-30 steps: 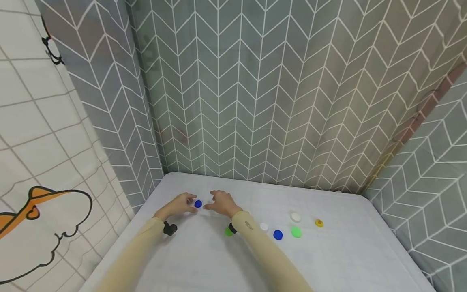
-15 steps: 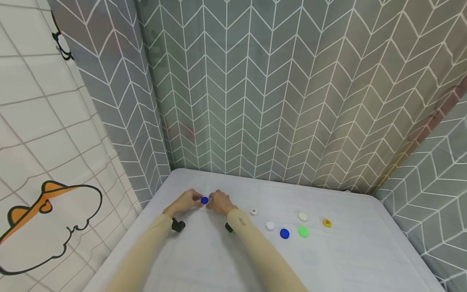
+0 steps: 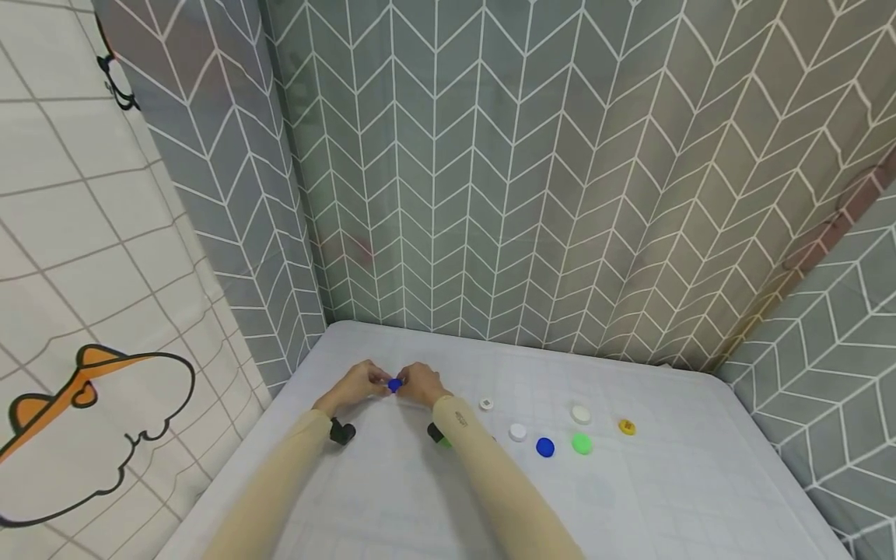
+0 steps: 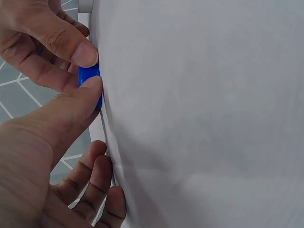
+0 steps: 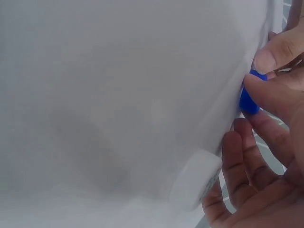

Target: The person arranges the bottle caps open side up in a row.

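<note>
A small round blue bottle cap (image 3: 395,385) is between my two hands, near the far left of the table. My left hand (image 3: 358,384) pinches it from the left with thumb and finger. From the right, my right hand (image 3: 420,384) pinches the same cap. In the left wrist view both thumbs lie close together on the blue cap (image 4: 87,73), and the other left fingers are loosely bent below it. The right wrist view shows the cap (image 5: 249,101) partly covered by fingers. Close to the right fingers lies a white cap (image 5: 194,179) with a patterned face.
To the right on the white table (image 3: 672,482) lie white caps (image 3: 517,432), another blue cap (image 3: 545,447), a light green cap (image 3: 582,443) and a yellow cap (image 3: 627,427). A green piece (image 3: 445,442) is partly hidden by the right wrist. Patterned curtains (image 3: 476,194) enclose the table.
Both hands have come together from either side of the blue cap and taken hold of it. The head view has shifted slightly, and the small white cap beside the right sleeve has come into sight.
</note>
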`<state>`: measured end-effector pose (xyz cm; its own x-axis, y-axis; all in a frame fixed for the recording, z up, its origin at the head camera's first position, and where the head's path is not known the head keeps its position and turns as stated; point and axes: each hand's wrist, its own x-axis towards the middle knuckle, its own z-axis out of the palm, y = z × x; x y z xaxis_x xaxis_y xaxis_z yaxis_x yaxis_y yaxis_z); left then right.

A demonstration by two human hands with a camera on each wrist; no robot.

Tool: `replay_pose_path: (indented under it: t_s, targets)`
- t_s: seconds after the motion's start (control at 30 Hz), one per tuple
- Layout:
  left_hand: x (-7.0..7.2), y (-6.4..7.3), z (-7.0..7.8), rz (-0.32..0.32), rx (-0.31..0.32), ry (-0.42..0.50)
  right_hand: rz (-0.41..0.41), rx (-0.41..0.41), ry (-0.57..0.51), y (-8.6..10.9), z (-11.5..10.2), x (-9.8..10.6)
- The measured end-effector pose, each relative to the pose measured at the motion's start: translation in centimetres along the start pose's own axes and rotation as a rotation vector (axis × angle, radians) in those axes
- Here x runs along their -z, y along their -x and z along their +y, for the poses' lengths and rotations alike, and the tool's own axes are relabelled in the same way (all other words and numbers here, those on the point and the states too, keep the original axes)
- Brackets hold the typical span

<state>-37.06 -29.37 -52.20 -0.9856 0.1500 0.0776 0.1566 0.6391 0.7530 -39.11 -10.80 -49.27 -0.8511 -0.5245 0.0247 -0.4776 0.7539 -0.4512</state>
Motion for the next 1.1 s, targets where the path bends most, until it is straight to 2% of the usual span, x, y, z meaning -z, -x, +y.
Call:
replay_pose_path:
  t_s: [0.13,0.37,0.53,0.8,0.93,1.1]
  targets:
    - [-0.2,0.1,0.2,0.000,0.009,0.003,-0.008,0.008,-0.014,0.2,0.2,0.2]
    - [-0.4,0.3,0.5,0.000,-0.016,-0.004,-0.025,0.014,-0.087,0.3,0.7,0.6]
    - [-0.1,0.7,1.3,0.006,-0.041,-0.005,-0.023,0.070,-0.121,0.5,0.9,1.1]
    - [0.4,0.6,2.1,0.002,-0.085,0.019,-0.010,0.080,-0.183,0.8,1.2,2.1]
    - [0.5,0.7,2.9,0.021,-0.102,0.017,-0.003,0.105,-0.200,1.2,1.3,2.6]
    - [0.4,1.0,3.4,0.039,-0.087,0.038,-0.007,0.122,-0.262,1.9,1.3,3.2]
